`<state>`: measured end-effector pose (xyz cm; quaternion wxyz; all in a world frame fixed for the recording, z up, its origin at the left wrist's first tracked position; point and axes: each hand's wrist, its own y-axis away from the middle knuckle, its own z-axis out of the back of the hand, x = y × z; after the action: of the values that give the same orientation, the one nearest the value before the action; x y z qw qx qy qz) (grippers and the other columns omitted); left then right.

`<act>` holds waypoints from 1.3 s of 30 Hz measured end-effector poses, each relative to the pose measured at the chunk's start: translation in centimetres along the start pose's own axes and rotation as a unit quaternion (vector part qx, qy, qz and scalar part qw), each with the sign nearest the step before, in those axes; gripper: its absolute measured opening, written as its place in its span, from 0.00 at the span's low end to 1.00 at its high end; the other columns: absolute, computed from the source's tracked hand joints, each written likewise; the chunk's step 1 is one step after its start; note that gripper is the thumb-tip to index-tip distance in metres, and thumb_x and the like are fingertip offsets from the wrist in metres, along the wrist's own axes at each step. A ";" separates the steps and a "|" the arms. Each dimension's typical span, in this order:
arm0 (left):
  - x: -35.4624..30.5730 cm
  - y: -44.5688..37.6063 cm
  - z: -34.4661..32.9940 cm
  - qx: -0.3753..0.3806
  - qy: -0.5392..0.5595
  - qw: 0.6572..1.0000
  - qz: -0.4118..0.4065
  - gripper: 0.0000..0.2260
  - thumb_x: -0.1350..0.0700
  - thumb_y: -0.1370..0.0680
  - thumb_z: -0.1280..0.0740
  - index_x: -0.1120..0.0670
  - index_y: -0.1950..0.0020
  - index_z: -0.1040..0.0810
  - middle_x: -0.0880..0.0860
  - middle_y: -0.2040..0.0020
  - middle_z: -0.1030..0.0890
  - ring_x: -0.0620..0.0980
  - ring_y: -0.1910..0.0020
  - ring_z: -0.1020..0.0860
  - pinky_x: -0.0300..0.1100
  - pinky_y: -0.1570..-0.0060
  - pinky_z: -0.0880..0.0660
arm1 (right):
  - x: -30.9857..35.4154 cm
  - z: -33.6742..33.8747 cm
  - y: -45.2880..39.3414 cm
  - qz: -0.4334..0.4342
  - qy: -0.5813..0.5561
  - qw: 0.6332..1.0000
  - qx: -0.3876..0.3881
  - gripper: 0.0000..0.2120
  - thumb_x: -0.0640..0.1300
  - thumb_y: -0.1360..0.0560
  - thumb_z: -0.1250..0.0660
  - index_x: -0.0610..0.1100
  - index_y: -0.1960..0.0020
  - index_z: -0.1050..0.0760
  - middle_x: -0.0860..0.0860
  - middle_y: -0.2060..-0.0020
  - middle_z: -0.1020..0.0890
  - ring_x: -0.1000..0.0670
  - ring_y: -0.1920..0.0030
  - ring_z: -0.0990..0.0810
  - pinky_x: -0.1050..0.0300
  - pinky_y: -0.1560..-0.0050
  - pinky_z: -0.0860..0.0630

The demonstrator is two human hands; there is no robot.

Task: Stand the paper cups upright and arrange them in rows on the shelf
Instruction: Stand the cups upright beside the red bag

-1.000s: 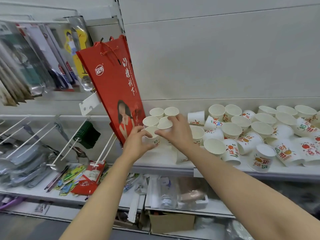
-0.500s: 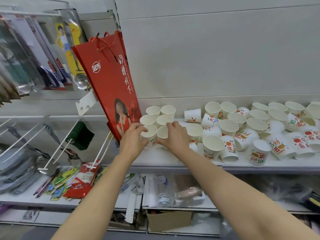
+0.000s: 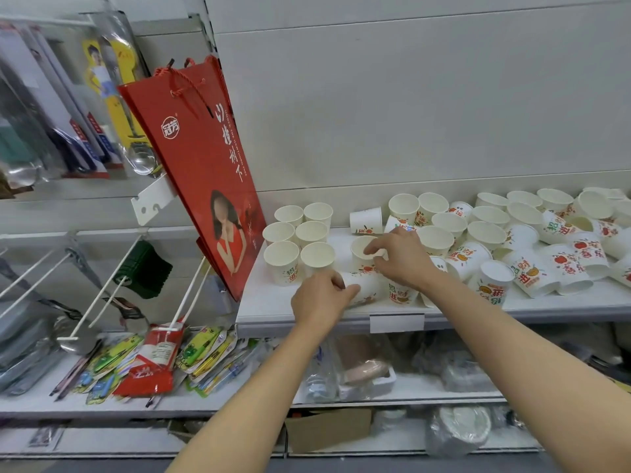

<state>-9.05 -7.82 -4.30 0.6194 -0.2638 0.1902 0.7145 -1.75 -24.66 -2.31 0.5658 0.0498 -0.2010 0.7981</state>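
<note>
Several white paper cups (image 3: pixel 296 236) stand upright in two neat columns at the left end of the white shelf (image 3: pixel 269 303). To their right lies a jumble of printed cups (image 3: pixel 532 240), some upright, some tipped or upside down. My left hand (image 3: pixel 321 298) grips a cup lying on its side (image 3: pixel 367 289) near the shelf's front edge. My right hand (image 3: pixel 401 256) pinches the rim of an upright cup (image 3: pixel 362 250) just behind it.
A red paper gift bag (image 3: pixel 201 165) hangs tilted just left of the arranged cups. Peg hooks with packaged utensils (image 3: pixel 68 131) fill the left side. A lower shelf (image 3: pixel 392 394) holds plastic-wrapped goods and a cardboard box (image 3: pixel 327 428).
Both hands left the two front cups standing in the arranged group and moved right. The left hand now holds a lying cup and the right pinches an upright one.
</note>
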 end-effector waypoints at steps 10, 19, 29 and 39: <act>5.8 1.0 6.9 0.050 0.143 0.986 -0.069 0.03 0.56 0.29 0.24 0.51 0.60 0.17 0.46 0.62 0.16 0.44 0.61 0.18 0.41 0.56 0.24 | 0.9 0.6 0.1 0.022 0.020 0.999 0.023 0.04 0.45 0.28 0.32 0.52 0.56 0.18 0.54 0.60 0.17 0.49 0.52 0.24 0.52 0.44 0.39; 10.2 0.1 9.8 0.001 -0.015 0.996 -0.092 0.07 0.51 0.29 0.24 0.50 0.63 0.19 0.45 0.63 0.19 0.41 0.62 0.23 0.38 0.60 0.25 | 3.6 1.6 3.0 -0.031 -0.180 0.981 -0.060 0.04 0.44 0.29 0.27 0.47 0.55 0.17 0.56 0.58 0.16 0.60 0.60 0.23 0.65 0.54 0.29; 9.7 -1.4 11.1 0.011 -0.235 0.960 -0.149 0.05 0.49 0.27 0.26 0.45 0.58 0.22 0.44 0.52 0.22 0.45 0.57 0.24 0.41 0.59 0.26 | 5.3 -1.2 4.4 -0.010 -0.104 0.994 -0.039 0.06 0.46 0.28 0.28 0.49 0.52 0.17 0.52 0.55 0.15 0.50 0.52 0.24 0.47 0.45 0.29; 9.7 -1.5 9.8 0.017 -0.147 0.981 -0.127 0.08 0.47 0.31 0.23 0.44 0.58 0.21 0.43 0.46 0.22 0.45 0.47 0.25 0.48 0.48 0.24 | 5.3 -2.1 4.1 0.007 0.029 0.999 -0.035 0.09 0.48 0.24 0.35 0.50 0.47 0.19 0.52 0.53 0.17 0.49 0.50 0.26 0.54 0.45 0.33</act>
<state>-9.83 5.95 -2.40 0.7306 -0.1671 0.0741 0.6579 -7.07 -20.32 -3.64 0.5674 0.0049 -0.2127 0.7955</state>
